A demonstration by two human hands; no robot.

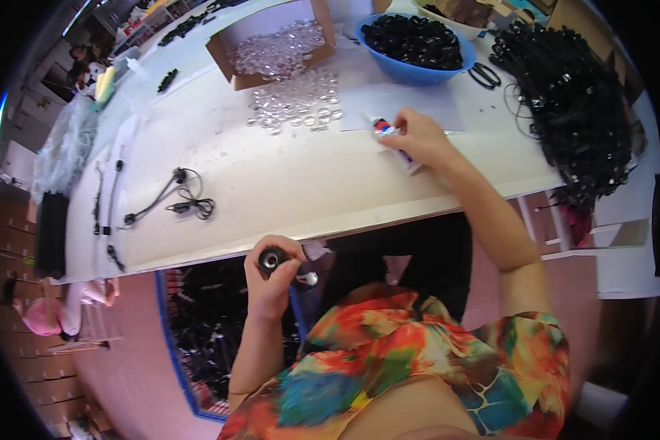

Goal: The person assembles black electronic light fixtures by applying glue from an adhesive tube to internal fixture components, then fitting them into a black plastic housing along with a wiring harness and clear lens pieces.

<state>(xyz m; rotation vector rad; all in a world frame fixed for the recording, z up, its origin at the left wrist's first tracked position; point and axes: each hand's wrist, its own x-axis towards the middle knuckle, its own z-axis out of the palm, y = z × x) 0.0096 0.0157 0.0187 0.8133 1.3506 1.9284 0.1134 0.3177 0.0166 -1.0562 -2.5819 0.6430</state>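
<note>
My left hand (270, 275), just off the table's front edge, is closed around a black cylindrical part (271, 258) whose round hollow end faces up. By its thumb is a small piece with a white round end (309, 279); whether the hand grips it too, I cannot tell. My right hand (424, 138) is over the table, its fingers pinching a white squeeze tube (407, 158) with a blue and red mark near its nozzle end. The tube lies slanted by the near edge of a white paper sheet (447, 110).
Transparent discs (301, 103) spill from an open cardboard box (224, 62). Beyond the paper stands a blue bowl (418, 72) of black parts, with black scissors (484, 75) beside it. Black cable bundles (579, 103) heap at right. Corded black pieces (180, 194) lie at left; a blue-rimmed crate (170, 345) stands below.
</note>
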